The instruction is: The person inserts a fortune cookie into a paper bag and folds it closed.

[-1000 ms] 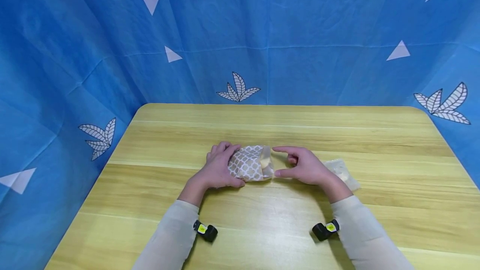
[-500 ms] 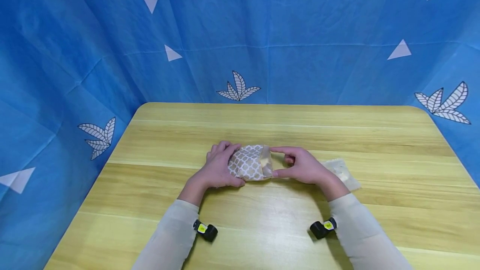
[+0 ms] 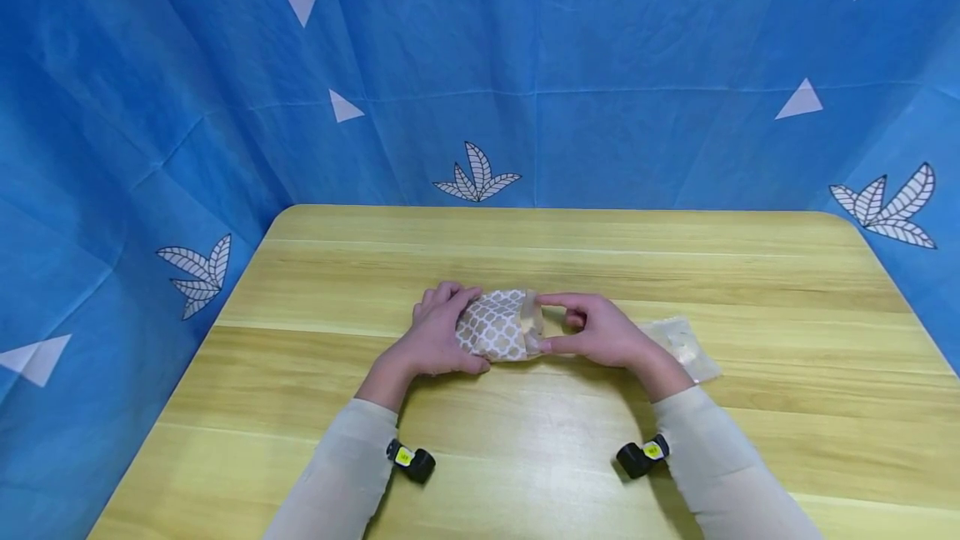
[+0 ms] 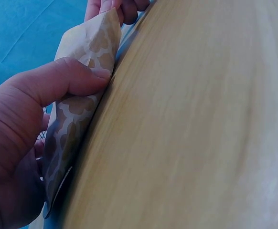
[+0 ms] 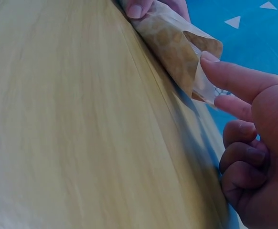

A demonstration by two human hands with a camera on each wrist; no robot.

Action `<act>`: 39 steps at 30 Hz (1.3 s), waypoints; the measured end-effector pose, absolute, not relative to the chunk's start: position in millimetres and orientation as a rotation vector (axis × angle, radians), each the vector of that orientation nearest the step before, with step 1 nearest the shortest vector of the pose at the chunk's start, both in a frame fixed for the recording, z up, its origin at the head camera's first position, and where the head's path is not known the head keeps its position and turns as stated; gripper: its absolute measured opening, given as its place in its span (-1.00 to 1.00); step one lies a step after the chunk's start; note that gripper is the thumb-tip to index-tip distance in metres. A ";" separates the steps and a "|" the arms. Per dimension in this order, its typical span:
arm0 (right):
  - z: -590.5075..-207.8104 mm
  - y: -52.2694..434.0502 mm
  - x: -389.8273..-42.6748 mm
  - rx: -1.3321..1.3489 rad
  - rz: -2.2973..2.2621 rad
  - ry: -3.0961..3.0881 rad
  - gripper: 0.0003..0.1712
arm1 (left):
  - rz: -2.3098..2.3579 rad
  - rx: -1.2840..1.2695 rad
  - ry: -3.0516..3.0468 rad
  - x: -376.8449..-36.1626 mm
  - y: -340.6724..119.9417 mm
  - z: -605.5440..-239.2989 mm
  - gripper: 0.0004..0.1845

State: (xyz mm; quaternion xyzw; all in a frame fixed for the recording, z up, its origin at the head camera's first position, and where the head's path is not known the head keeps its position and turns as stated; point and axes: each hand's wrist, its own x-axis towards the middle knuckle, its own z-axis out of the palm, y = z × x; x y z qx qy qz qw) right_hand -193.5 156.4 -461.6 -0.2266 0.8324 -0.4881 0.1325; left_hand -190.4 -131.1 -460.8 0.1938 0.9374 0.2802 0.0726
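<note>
One patterned paper bag (image 3: 497,327) lies flat at the middle of the wooden table (image 3: 675,257), its long axis left to right, the open mouth toward the right. The left hand (image 3: 438,336) grips its closed end. The right hand (image 3: 600,332) pinches the clear wrapper (image 5: 205,88) sticking out of the mouth. One more clear packet (image 3: 684,346) lies near the right wrist.

A wooden table (image 3: 750,273) stands before a blue cloth backdrop (image 3: 600,40) printed with white leaves and triangles.
</note>
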 end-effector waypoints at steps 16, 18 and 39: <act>-466.2 146.4 -193.0 -0.651 -1.388 2.477 -0.22 | 0.834 0.594 2.823 -190.9 -131.1 -462.0 0.21; -465.9 145.9 -192.0 -0.648 -1.372 2.496 -0.22 | 0.828 0.593 2.823 -190.8 -131.0 -461.9 0.22; -464.5 131.8 -195.0 -0.699 -1.305 2.500 -0.27 | 0.823 0.582 2.822 -190.2 -130.7 -460.8 0.21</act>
